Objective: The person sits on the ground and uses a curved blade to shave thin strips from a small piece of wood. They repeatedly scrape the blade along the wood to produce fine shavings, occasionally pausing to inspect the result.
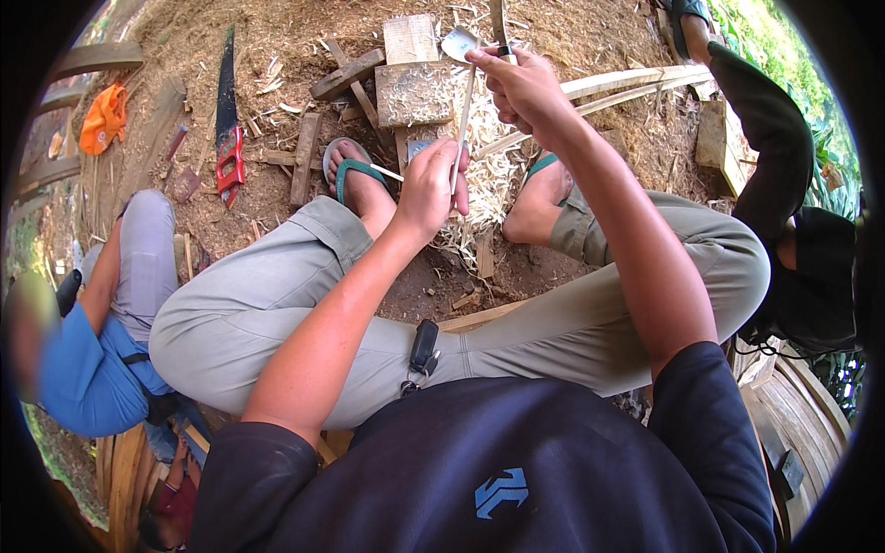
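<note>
My left hand is closed around the lower part of a thin pale wooden strip, which slants up toward my right hand. A second slim pale stick end pokes out on the left side of that hand. My right hand grips a knife whose blade points away from me; its thumb and fingers are near the strip's upper end. Just left of the knife is a curved whitish piece that I cannot identify. Beyond my feet lies a wooden block with shavings around it.
A red-handled saw lies on the ground at left, near an orange cloth item. Long wooden strips extend to the right. A person in blue sits at left; another in dark clothes is at right.
</note>
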A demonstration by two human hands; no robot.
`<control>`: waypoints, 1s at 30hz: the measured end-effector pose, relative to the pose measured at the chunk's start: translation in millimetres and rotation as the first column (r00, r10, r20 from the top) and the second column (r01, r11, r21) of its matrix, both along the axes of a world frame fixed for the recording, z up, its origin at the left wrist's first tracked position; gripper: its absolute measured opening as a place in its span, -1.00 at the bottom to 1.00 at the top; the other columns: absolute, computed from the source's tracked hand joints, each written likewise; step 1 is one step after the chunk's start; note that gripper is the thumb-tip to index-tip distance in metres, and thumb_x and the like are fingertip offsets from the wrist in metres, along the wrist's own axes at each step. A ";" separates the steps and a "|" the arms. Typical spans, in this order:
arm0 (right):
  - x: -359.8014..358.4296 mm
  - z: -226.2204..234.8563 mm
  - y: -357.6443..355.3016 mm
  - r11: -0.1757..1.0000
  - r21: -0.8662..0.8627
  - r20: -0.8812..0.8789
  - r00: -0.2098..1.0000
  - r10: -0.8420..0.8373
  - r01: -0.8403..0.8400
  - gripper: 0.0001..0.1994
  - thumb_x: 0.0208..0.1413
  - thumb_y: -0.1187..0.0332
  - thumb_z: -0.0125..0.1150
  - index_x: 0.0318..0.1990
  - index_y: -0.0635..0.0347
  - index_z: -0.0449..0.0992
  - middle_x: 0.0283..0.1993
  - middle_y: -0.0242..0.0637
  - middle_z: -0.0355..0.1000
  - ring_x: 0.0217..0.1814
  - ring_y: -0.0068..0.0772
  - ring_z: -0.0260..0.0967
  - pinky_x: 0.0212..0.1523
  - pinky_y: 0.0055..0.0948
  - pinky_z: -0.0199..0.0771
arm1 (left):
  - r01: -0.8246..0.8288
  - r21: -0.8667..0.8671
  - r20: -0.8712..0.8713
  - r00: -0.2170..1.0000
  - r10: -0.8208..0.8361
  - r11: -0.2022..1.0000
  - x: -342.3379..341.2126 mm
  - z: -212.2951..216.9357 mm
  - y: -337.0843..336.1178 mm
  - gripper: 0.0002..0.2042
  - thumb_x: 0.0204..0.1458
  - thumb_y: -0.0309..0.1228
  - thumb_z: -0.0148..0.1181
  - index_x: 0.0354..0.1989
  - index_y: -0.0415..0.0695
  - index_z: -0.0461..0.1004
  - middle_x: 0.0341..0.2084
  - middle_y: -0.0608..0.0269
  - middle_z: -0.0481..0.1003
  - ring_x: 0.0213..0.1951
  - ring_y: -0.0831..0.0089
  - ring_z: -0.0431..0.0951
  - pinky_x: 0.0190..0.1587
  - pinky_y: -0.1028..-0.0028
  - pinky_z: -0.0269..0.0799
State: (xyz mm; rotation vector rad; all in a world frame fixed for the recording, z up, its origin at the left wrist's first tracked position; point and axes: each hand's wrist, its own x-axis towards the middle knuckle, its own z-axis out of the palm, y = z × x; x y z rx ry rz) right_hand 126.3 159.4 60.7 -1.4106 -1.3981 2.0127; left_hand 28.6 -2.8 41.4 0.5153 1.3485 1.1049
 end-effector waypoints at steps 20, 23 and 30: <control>7.9 -35.1 -7.6 0.969 -0.247 0.022 0.999 0.037 -0.030 -0.82 0.25 0.18 0.15 -0.21 0.08 0.46 -0.64 -0.69 0.04 -0.70 -0.80 -0.10 -0.71 -0.66 -0.08 | -0.090 -0.005 0.077 0.993 0.090 0.996 3.6 8.5 3.1 -0.72 0.25 -0.24 -0.13 -0.47 -0.13 0.29 -0.81 0.42 0.18 -0.81 0.64 0.11 -0.72 0.60 0.05; 6.7 -39.0 -15.3 0.952 -0.304 0.097 0.993 0.061 -0.029 -0.81 0.23 0.19 0.17 -0.18 0.08 0.46 -0.64 -0.69 0.03 -0.70 -0.79 -0.08 -0.71 -0.66 -0.04 | -0.160 -0.118 0.072 0.983 0.169 0.980 3.6 17.1 5.7 -0.73 0.21 -0.26 -0.10 -0.49 -0.13 0.29 -0.81 0.42 0.18 -0.82 0.64 0.12 -0.73 0.60 0.06; 1.0 -31.6 -19.5 0.914 -0.004 0.339 0.859 0.384 -0.406 -0.59 0.28 0.05 0.04 -0.07 0.30 0.47 -0.57 -0.32 0.30 -0.68 -0.49 0.24 -0.68 -0.37 0.22 | -0.237 -0.338 0.005 0.967 0.254 0.911 -18.8 11.1 8.6 -0.75 0.16 -0.27 -0.04 -0.53 -0.10 0.32 -0.82 0.46 0.16 -0.82 0.65 0.11 -0.74 0.58 -0.06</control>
